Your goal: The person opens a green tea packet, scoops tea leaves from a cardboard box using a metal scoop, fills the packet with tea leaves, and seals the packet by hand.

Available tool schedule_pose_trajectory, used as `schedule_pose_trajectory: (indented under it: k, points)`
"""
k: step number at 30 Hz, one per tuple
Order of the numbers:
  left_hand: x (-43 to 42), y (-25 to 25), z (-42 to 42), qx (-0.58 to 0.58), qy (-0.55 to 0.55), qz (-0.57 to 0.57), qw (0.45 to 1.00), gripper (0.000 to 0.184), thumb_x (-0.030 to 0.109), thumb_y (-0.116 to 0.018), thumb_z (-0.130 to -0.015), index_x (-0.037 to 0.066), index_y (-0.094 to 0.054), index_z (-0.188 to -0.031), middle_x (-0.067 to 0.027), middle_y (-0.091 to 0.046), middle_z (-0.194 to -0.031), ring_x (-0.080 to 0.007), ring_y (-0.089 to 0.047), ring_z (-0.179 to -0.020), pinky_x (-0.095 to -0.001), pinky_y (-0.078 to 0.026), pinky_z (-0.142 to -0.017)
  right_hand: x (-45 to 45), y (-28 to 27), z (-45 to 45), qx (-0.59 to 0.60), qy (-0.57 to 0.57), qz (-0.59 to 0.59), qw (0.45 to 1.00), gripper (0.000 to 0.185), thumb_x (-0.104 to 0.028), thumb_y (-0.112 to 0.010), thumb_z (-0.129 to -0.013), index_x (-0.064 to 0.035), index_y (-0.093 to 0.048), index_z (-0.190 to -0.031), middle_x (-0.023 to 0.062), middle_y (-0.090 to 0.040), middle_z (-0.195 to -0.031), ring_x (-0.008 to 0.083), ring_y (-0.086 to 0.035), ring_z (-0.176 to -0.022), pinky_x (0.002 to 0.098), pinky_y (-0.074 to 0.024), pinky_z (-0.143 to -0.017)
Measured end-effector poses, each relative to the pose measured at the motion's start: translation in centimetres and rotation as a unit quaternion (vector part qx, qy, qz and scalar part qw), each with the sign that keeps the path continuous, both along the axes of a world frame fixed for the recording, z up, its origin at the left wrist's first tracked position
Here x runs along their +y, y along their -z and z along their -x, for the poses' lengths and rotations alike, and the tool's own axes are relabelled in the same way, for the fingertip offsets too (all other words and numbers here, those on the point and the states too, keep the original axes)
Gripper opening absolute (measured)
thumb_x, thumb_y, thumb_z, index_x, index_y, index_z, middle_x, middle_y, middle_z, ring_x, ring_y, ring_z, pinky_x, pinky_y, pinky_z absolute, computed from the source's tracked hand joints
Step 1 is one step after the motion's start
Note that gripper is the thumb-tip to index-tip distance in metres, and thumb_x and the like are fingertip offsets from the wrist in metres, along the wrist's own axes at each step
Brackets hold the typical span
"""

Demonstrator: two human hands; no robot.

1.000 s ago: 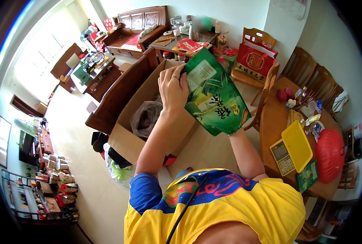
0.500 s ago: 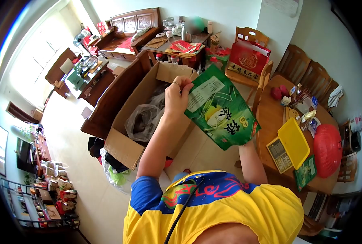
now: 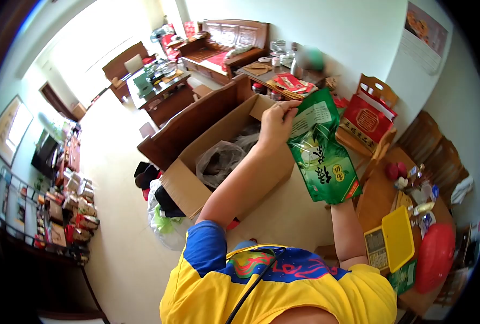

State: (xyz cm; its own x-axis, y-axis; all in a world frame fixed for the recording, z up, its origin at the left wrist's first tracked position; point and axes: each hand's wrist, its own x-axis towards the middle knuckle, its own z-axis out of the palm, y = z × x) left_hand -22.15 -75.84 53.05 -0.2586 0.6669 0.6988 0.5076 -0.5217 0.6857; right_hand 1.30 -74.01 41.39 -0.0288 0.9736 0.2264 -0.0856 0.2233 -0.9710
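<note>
My left hand (image 3: 276, 124) pinches the upper left edge of a green foil tea pouch (image 3: 326, 154) printed with large dark characters, a pale label and a small red corner. The pouch hangs in front of me, creased and bulging in its middle. My right forearm (image 3: 348, 229) rises to the pouch's lower end, where my right hand is hidden behind or inside it; its fingers do not show. Below my left arm stands an open cardboard box (image 3: 188, 183) with clear plastic bags (image 3: 218, 162) in it.
At right, a wooden table (image 3: 372, 202) bears a yellow-lidded case (image 3: 397, 243), a red cover (image 3: 435, 256) and another green pouch (image 3: 402, 278). A red gift bag (image 3: 368, 119) rests on a chair. Beside the box are a wooden bench (image 3: 197, 124) and plastic bags on the floor.
The view has swung, so the room appears shifted rightward. The pouch has gone from flat to creased and bulging, and hangs more upright. My left hand still grips its upper edge.
</note>
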Motion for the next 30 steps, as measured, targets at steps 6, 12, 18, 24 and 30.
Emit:
schedule_pose_trajectory:
  k: [6,12,18,24,30]
  points:
    - [-0.6,1.0,2.1,-0.045,-0.031,-0.062,0.997,0.033,-0.006,-0.059,-0.087,0.004,-0.066,-0.118,-0.0135,-0.071,-0.101,-0.021,-0.067,-0.094,-0.0287,-0.05,-0.084,1.1,-1.3,3.5,-0.005,-0.043,-0.011,0.999,0.027,-0.023,-0.047,-0.098,-0.0146,-0.059,-0.121,0.0129,-0.068,-0.107,0.0309,-0.064,-0.102,0.0418,-0.0486,-0.089]
    - [-1.8,2.5,3.5,-0.08,-0.006,-0.035,0.996,0.038,-0.008,-0.054,-0.091,0.006,-0.065,-0.125,-0.0079,-0.068,-0.109,-0.0132,-0.061,-0.101,-0.0254,-0.046,-0.09,2.1,-2.5,6.0,-0.008,-0.069,-0.022,0.997,0.027,-0.023,-0.047,-0.098,-0.0147,-0.059,-0.121,0.0126,-0.067,-0.107,0.0306,-0.064,-0.102,0.0416,-0.0487,-0.088]
    - [-2.7,2.2,3.3,0.041,-0.162,-0.151,0.974,0.035,-0.006,-0.059,-0.089,0.008,-0.068,-0.121,-0.0087,-0.065,-0.103,-0.0215,-0.061,-0.094,-0.0291,-0.049,-0.083,2.8,-3.3,8.7,-0.012,-0.088,-0.033,0.996,0.027,-0.023,-0.047,-0.098,-0.0147,-0.059,-0.12,0.0123,-0.067,-0.106,0.0302,-0.064,-0.102,0.0414,-0.0487,-0.088]
    - [-3.1,2.7,3.2,0.015,-0.174,-0.122,0.977,0.033,-0.004,-0.064,-0.087,0.008,-0.07,-0.118,-0.0096,-0.065,-0.1,-0.0229,-0.059,-0.089,-0.0315,-0.049,-0.077,3.3,-4.2,9.5,-0.012,-0.091,-0.038,0.995,0.027,-0.023,-0.047,-0.098,-0.0147,-0.059,-0.12,0.012,-0.067,-0.106,0.0299,-0.064,-0.102,0.0412,-0.0488,-0.088]
    - [-3.6,3.2,2.0,0.024,-0.204,-0.134,0.97,0.029,-0.001,-0.068,-0.086,0.007,-0.072,-0.114,-0.0101,-0.069,-0.09,-0.0212,-0.062,-0.083,-0.0315,-0.05,-0.076,2.4,-3.4,7.5,-0.005,-0.083,-0.022,0.996,0.027,-0.023,-0.048,-0.098,-0.0148,-0.059,-0.12,0.0117,-0.067,-0.106,0.0296,-0.064,-0.101,0.041,-0.0488,-0.088]
